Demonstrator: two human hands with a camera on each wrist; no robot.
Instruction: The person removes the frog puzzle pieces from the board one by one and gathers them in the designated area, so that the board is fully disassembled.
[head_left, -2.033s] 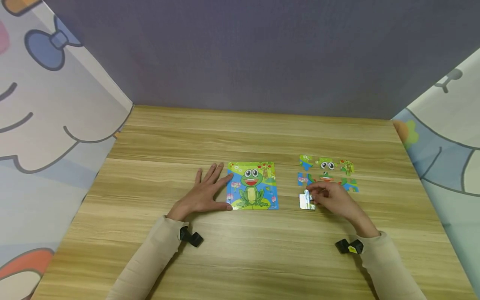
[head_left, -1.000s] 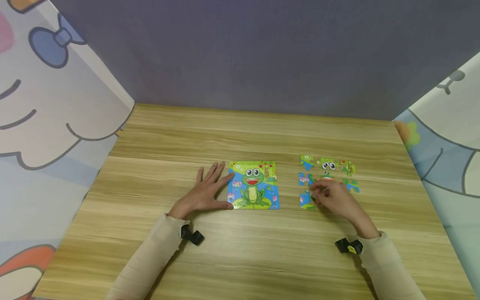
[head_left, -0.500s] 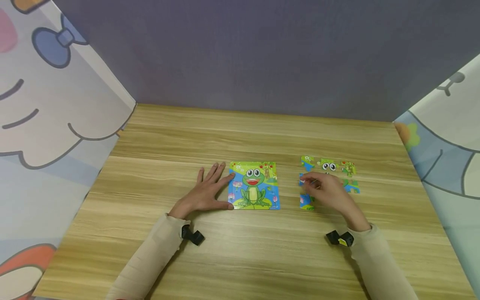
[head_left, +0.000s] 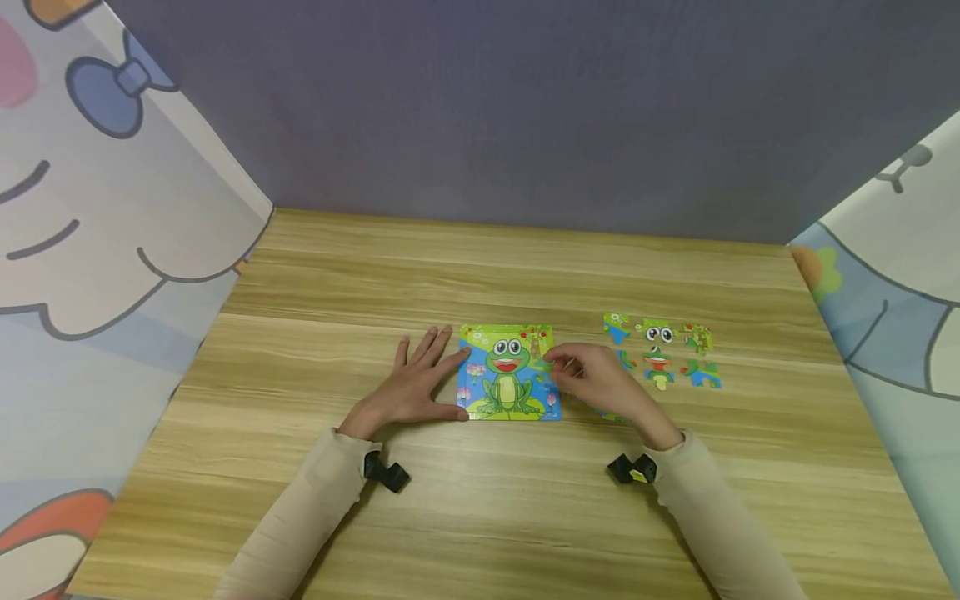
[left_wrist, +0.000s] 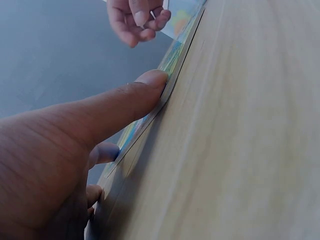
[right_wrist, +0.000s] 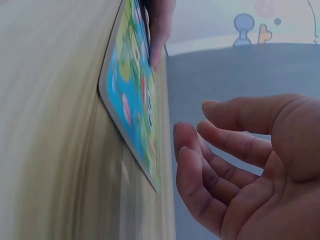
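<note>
A square frog puzzle point(head_left: 507, 375) lies flat on the table, its picture whole. My left hand point(head_left: 408, 387) rests beside it with fingers spread, thumb and index finger touching its left edge; the left wrist view shows the thumb point(left_wrist: 150, 82) on that edge. Over the puzzle's right edge hovers my right hand point(head_left: 596, 379). Its fingers point(right_wrist: 192, 175) are loosely bent, apart from the thumb, with nothing between them in the right wrist view. Right of it lie loose puzzle pieces, among them an eyes piece point(head_left: 660, 333), a mouth piece point(head_left: 659, 367) and a flower piece point(head_left: 617, 325). My right hand partly hides others.
The loose pieces sit in spaced rows, with a tree piece point(head_left: 699, 337) and a blue-green piece point(head_left: 703, 374) at the right. A wood-grain table point(head_left: 480, 517) runs up to a grey panel point(head_left: 480, 117) at the back. Cartoon-printed walls point(head_left: 112, 250) flank it.
My right hand has let go of a puzzle piece at the lower left of the loose pieces, then lifted and moved left to the frog puzzle. My left hand has stayed put.
</note>
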